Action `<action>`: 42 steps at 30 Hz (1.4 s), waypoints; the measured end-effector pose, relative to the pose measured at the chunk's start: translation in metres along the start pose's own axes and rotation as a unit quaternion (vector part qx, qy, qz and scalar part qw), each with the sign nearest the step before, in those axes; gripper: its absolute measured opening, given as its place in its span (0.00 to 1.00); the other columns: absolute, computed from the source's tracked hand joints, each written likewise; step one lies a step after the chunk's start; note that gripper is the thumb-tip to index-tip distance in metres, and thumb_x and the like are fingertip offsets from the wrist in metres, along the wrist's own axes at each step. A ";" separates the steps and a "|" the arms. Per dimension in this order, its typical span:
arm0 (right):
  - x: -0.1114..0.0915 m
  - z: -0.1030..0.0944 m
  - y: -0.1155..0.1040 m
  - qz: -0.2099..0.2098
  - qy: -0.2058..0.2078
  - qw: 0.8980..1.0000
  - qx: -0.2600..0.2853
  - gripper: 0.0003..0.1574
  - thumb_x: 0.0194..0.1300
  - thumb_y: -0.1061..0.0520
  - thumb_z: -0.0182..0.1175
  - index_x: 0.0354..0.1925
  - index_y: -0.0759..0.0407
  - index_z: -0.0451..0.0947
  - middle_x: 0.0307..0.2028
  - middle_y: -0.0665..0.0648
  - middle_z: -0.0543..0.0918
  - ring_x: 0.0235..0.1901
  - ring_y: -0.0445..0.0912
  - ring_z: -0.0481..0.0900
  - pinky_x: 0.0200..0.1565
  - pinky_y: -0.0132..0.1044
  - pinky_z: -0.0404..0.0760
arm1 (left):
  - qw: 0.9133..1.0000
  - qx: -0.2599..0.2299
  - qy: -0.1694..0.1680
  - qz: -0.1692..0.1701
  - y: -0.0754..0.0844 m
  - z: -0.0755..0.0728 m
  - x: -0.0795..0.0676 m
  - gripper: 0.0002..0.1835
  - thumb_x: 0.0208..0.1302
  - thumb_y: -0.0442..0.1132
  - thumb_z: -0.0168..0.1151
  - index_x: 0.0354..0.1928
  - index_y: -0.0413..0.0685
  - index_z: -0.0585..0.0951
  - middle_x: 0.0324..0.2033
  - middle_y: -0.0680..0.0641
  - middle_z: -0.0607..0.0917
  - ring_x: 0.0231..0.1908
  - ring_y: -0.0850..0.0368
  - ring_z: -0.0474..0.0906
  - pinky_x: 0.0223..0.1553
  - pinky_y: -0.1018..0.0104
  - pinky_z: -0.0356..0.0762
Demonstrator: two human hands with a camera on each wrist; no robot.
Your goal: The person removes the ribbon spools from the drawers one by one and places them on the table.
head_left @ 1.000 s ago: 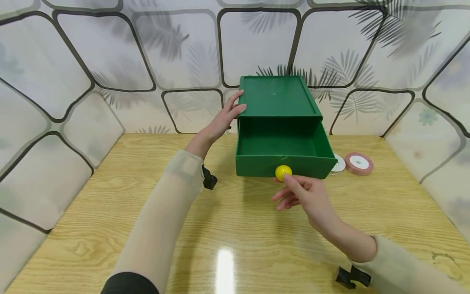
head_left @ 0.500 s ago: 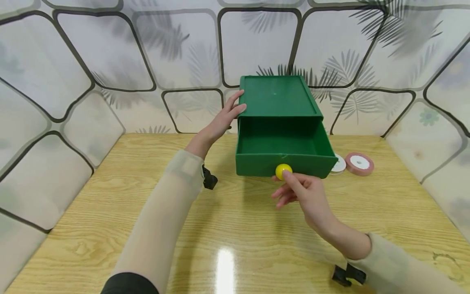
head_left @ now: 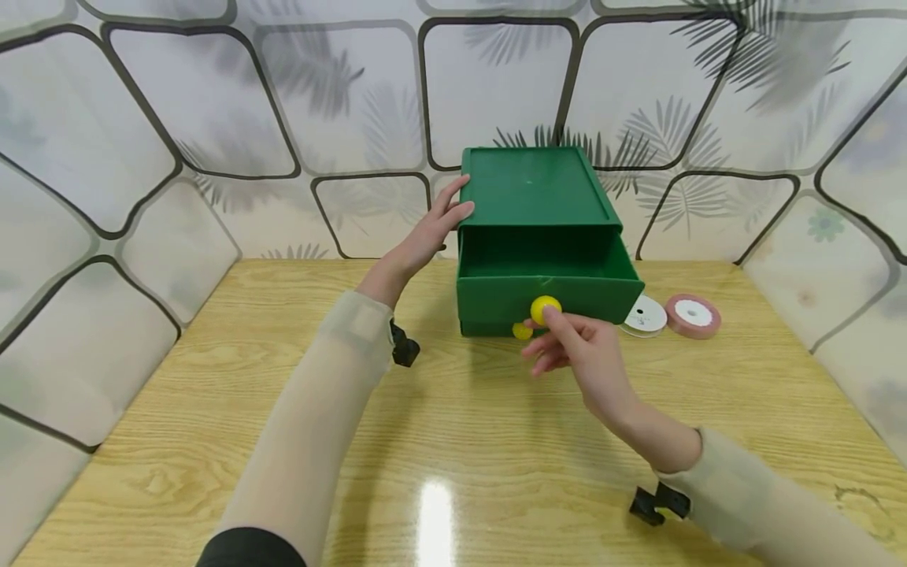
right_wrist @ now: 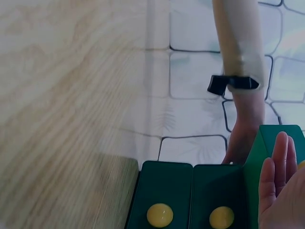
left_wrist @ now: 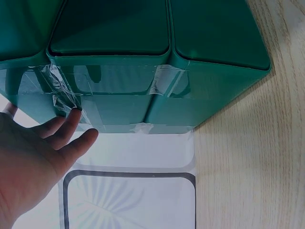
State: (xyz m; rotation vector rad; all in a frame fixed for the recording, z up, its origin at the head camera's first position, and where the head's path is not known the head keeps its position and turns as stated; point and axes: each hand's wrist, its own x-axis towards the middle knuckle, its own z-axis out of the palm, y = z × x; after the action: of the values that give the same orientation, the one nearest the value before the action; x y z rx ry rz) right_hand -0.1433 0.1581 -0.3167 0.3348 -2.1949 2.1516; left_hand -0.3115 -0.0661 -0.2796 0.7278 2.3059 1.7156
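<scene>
Right hand (head_left: 591,358): thumb and a finger pinching the yellow knob (head_left: 544,307), others loosely spread. Green drawer (head_left: 496,298), partly out, just beyond them. Left hand (head_left: 428,228): fingers splayed, nearly straight, gripping nothing, against the cabinet (head_left: 531,189). Sliding it well, I judge, wants level, straight force at the knob, left fingers bracing against a twist.
</scene>
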 end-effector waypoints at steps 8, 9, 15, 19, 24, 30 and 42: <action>0.021 -0.002 0.005 -0.013 0.017 1.000 0.022 0.31 0.75 0.49 0.52 0.46 0.83 0.75 0.24 0.54 0.86 0.17 0.46 0.81 0.31 0.39 0.82 | 1.000 -0.001 0.003 0.004 0.001 0.000 -0.001 0.34 0.74 0.55 0.40 0.77 0.70 0.43 0.74 0.46 0.52 0.67 0.42 0.58 0.60 0.33 0.53; 0.024 -0.002 0.006 -0.014 0.017 0.999 0.026 0.32 0.75 0.49 0.52 0.46 0.83 0.75 0.24 0.54 0.86 0.17 0.46 0.81 0.31 0.39 0.82 | 1.000 -0.001 0.003 0.004 0.001 0.000 -0.001 0.34 0.74 0.55 0.40 0.77 0.70 0.43 0.74 0.46 0.52 0.68 0.42 0.57 0.60 0.33 0.53; 0.037 -0.002 0.008 -0.009 0.017 0.999 0.026 0.34 0.75 0.46 0.51 0.48 0.81 0.74 0.26 0.52 0.86 0.18 0.44 0.81 0.30 0.38 0.82 | 1.000 0.000 0.005 0.005 0.000 -0.001 -0.002 0.33 0.74 0.55 0.40 0.77 0.70 0.43 0.74 0.46 0.53 0.67 0.43 0.58 0.59 0.34 0.55; 0.046 -0.002 0.009 -0.004 0.019 1.000 0.007 0.35 0.75 0.44 0.51 0.49 0.80 0.75 0.25 0.50 0.86 0.19 0.43 0.82 0.30 0.37 0.82 | 1.000 -0.001 0.007 0.004 0.000 -0.001 -0.002 0.33 0.75 0.55 0.40 0.77 0.70 0.44 0.74 0.46 0.53 0.68 0.43 0.58 0.59 0.34 0.55; 0.057 -0.004 0.011 -0.002 0.027 1.000 -0.011 0.36 0.74 0.42 0.50 0.49 0.77 0.77 0.25 0.49 0.86 0.19 0.42 0.82 0.29 0.36 0.81 | 1.000 -0.006 0.006 0.002 0.001 0.000 -0.003 0.33 0.75 0.55 0.40 0.77 0.70 0.43 0.74 0.47 0.53 0.69 0.46 0.57 0.59 0.34 0.54; 0.066 -0.006 0.012 -0.006 0.030 0.999 -0.015 0.36 0.74 0.41 0.50 0.49 0.75 0.78 0.25 0.48 0.86 0.18 0.42 0.82 0.27 0.35 0.80 | 1.000 -0.008 0.004 -0.001 0.001 0.001 -0.001 0.33 0.75 0.55 0.40 0.77 0.72 0.44 0.74 0.48 0.52 0.70 0.47 0.55 0.60 0.34 0.53; 0.076 -0.005 0.012 0.012 0.030 0.999 -0.001 0.36 0.74 0.41 0.50 0.51 0.76 0.77 0.25 0.47 0.86 0.18 0.41 0.81 0.25 0.33 0.79 | 1.000 -0.007 0.004 0.001 0.000 0.000 -0.001 0.33 0.75 0.55 0.40 0.77 0.71 0.44 0.74 0.48 0.51 0.70 0.47 0.53 0.60 0.34 0.53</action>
State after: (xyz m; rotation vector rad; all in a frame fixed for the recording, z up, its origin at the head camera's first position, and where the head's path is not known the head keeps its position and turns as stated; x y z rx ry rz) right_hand -0.2204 0.1546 -0.3137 0.2408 -2.1795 2.1425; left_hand -0.3103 -0.0662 -0.2795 0.7215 2.2961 1.7381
